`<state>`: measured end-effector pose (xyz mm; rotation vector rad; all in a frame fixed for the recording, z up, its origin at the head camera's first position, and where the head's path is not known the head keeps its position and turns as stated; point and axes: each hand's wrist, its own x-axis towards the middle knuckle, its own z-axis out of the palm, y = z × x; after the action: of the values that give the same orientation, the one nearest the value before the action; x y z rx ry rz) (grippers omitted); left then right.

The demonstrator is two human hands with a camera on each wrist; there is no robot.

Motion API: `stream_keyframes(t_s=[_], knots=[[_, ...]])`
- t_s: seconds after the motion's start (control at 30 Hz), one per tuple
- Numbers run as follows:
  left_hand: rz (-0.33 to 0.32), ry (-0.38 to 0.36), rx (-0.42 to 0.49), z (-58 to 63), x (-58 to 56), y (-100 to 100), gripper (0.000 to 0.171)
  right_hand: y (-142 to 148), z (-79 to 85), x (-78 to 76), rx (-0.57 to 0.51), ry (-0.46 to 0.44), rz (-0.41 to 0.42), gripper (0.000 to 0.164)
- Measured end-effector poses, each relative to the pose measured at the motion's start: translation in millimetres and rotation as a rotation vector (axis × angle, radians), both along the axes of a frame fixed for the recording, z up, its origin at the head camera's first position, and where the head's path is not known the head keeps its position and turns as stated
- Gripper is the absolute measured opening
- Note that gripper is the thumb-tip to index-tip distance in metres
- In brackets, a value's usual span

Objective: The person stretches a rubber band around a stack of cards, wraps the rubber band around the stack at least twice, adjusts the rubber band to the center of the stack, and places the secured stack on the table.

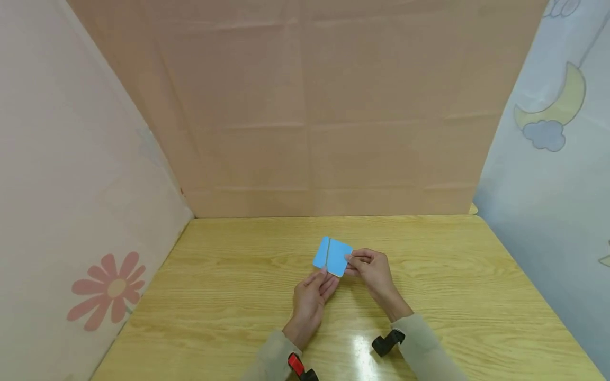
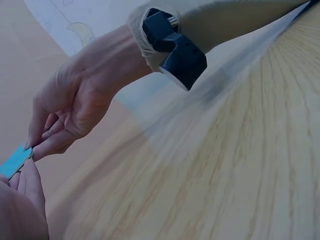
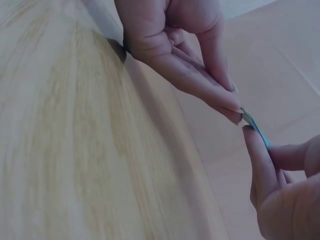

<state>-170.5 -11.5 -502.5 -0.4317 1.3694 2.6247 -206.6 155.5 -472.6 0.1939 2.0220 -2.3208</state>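
Observation:
A small blue square card (image 1: 339,256) with rounded corners is held above the table, tilted. Across it, nearer its left side, runs a thin brown band (image 1: 328,253); I cannot tell whether it is a rubber band or a string. My left hand (image 1: 308,304) pinches the card's lower edge close to the band, thumb on top and fingers beneath. At the right edge, my right hand (image 1: 374,273) pinches it between thumb and fingers. The right wrist view shows the card (image 3: 257,128) almost edge-on and thin, and the left wrist view shows only its corner (image 2: 17,161).
A wood-grain table (image 1: 229,296) lies under both hands. Behind it stands a creased brown sheet (image 1: 305,116). Pale walls with a flower (image 1: 116,288) and a moon (image 1: 564,100) flank the left and right sides. Both wrists carry dark strapped devices.

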Motion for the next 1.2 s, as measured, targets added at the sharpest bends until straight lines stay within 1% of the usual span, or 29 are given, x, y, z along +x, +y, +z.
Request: stream_keyframes(t_s=[0.1, 0.27, 0.37, 0.43, 0.6, 0.73, 0.87, 1.0, 1.2], knots=[[-0.001, -0.003, 0.005, 2.0, 1.2, 5, 0.032, -2, 0.7, -0.4, 0.012, -0.003, -0.008, 0.022], [0.002, 0.015, 0.01, 5.4, -1.4, 10, 0.029, -2, 4.8, -3.4, 0.041, 0.017, -0.001, 0.021], [-0.019, 0.018, 0.001, 6.1, -2.8, 10, 0.028, 1, 6.7, -4.9, 0.06, 0.023, 0.001, 0.021], [-0.041, 0.015, -0.012, 5.8, -2.8, 8, 0.028, 3, 7.3, -4.3, 0.059, 0.009, 0.015, 0.023], [-0.129, 0.022, -0.061, 3.7, -2.6, -2, 0.031, 9, 4.8, -2.2, 0.041, -0.024, 0.048, 0.029], [-0.216, 0.044, -0.104, 2.8, -5.9, -13, 0.035, 15, 4.3, -2.3, 0.036, -0.022, 0.054, 0.029], [-0.276, 0.061, -0.151, 3.9, -10.2, -24, 0.033, 19, 4.1, -2.0, 0.045, -0.008, 0.085, 0.031], [-0.292, 0.068, -0.196, 4.5, -13.5, -33, 0.035, 21, 2.5, -0.6, 0.048, -0.021, 0.113, 0.032], [-0.279, 0.056, -0.273, 3.7, -22.5, -45, 0.044, 24, -0.1, 2.0, 0.06, -0.032, 0.154, 0.038]])
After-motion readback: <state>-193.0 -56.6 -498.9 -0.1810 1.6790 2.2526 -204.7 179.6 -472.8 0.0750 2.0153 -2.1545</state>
